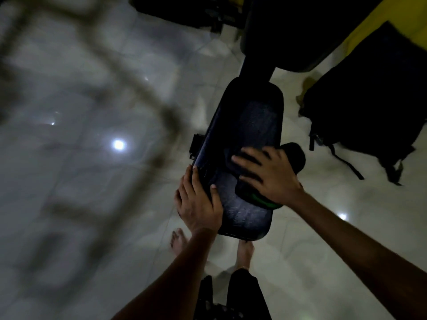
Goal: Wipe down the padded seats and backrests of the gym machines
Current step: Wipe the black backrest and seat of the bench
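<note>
The right hand [269,174] presses a dark cloth [251,181] flat on the padded seat [245,125], fingers spread. The left hand [198,204] rests on the seat's near left edge, fingers straight. A black backpack [360,112] lies on the floor far right.

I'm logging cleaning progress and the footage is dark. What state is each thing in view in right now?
Padded seat: uncovered, being wiped near its front half.
Cloth: dark with a green edge, flat on the seat, pressed under the right hand.
Right hand: fingers spread, pressing the cloth.
Left hand: resting on the seat's left edge, fingers straight.
Backpack: lying on the floor, right of the seat.
</note>
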The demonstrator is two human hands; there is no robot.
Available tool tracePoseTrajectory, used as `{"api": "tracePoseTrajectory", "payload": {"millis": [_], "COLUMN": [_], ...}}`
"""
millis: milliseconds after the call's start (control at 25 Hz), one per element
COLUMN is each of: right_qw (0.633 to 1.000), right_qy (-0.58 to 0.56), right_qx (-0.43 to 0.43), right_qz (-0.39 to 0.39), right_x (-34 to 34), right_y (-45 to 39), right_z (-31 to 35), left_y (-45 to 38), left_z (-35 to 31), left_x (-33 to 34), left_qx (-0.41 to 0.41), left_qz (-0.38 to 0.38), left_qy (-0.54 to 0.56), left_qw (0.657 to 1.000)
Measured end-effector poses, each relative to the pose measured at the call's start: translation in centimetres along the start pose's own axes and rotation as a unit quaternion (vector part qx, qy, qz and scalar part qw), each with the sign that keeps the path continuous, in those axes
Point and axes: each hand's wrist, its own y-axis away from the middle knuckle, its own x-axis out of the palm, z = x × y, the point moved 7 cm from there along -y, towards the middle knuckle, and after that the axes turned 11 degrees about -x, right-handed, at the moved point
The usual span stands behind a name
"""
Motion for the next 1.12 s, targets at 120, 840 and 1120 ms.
{"api": "tracePoseTrajectory", "payload": {"millis": [120, 840, 1120], "right_qw": [0.975, 0.995, 0.869], "right_qy": [0.004, 0.022, 0.056], "right_qx": [0.221, 0.092, 0.488], "right_qz": [-0.004, -0.012, -0.056], "right_x": [-0.2, -0.8, -1.3], "right_y": [-2.6, 3.1, 3.7], "right_z": [-4.0, 10.2, 7.9], "left_y": [-0.6, -8.1, -12.0], "left_z": [-0.2, -0.2, -12.1], "left_x": [0.1, -1.2, 1.6], "left_qx": [0.005, 0.176, 0.401], "left_qz": [0.024, 0.210, 0.200], "left_qy": [0.018, 0.089, -0.034], "left_qw": [1.000, 0.958, 0.893]}}
